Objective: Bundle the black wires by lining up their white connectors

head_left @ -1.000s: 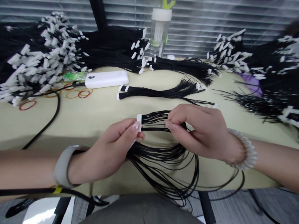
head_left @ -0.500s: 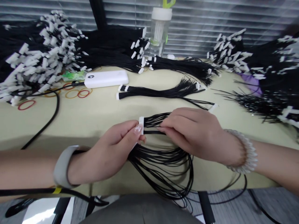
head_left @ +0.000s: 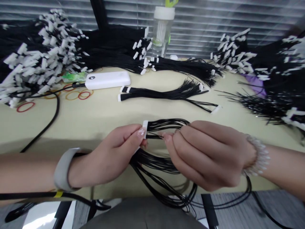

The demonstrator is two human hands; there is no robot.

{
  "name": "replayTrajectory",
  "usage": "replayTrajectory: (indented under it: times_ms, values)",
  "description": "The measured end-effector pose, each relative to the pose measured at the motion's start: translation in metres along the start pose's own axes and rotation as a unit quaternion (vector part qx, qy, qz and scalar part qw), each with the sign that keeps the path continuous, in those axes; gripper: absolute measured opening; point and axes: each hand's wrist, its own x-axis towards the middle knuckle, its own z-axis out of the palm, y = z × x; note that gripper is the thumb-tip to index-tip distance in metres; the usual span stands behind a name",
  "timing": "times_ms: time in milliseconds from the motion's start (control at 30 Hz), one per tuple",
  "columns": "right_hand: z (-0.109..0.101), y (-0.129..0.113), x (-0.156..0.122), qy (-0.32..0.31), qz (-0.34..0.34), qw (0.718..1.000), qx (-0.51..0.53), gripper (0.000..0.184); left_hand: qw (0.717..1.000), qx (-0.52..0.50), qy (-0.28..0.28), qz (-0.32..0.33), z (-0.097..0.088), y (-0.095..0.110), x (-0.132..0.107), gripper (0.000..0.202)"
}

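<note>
Between the thumb and fingers of my left hand [head_left: 121,149] is a white connector housing [head_left: 145,124], held upright. Black wires [head_left: 166,123] run out of its right side and curve toward my right hand [head_left: 205,152]. That hand is closed in a pinch at the wires, a short way right of the housing; the fingertips partly hide the strand they grip. Below, a looped bundle of black wires [head_left: 157,162] hangs from under my left hand past the table's front edge. Part of a second white piece shows under my left fingers.
Two finished-looking wire bundles [head_left: 154,94] lie behind my hands. A white power bank [head_left: 108,80], rubber bands [head_left: 25,107] and a clear bottle [head_left: 162,30] stand or lie further back. Heaps of white-ended wires [head_left: 40,63] fill both back corners. A thick black cable [head_left: 51,122] crosses the left side.
My right hand has moved right and slightly down, turning so its knuckles face me more. My left hand and the connector housing have hardly moved.
</note>
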Motion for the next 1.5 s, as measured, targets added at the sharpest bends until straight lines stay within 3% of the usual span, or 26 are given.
replayTrajectory:
  times_ms: [333,500,633,867,1033,1300,1433,1500]
  values:
    - [0.003,0.006,0.003,0.012,-0.032,0.999,-0.005,0.008,1.000,0.019,-0.021,0.005,-0.001,-0.003,0.000,0.029]
    - [0.001,0.000,0.008,0.009,-0.007,1.000,0.025,0.017,0.998,0.043,-0.044,0.011,-0.001,-0.002,0.002,0.029]
    - [-0.001,0.000,0.011,-0.025,0.018,0.997,0.067,0.019,0.997,0.050,-0.054,0.009,-0.002,0.000,-0.001,0.029]
    - [-0.004,-0.001,0.014,-0.151,0.136,0.971,0.124,0.020,0.997,0.048,-0.060,0.022,-0.002,-0.001,0.000,0.028]
    - [-0.004,-0.006,0.016,-0.195,0.161,0.959,0.125,0.023,0.996,0.047,-0.072,0.017,-0.001,0.001,0.000,0.029]
    - [0.006,-0.009,0.014,-0.187,0.143,0.963,0.133,0.025,0.997,0.053,-0.058,0.020,0.000,0.002,-0.002,0.028]
    - [0.005,-0.003,0.012,-0.203,0.178,0.952,0.143,0.026,0.997,0.042,-0.054,0.026,0.000,0.004,-0.001,0.027]
    - [0.001,0.002,0.011,-0.202,0.207,0.944,0.161,0.027,0.999,0.044,-0.024,0.018,0.000,0.004,-0.001,0.028]
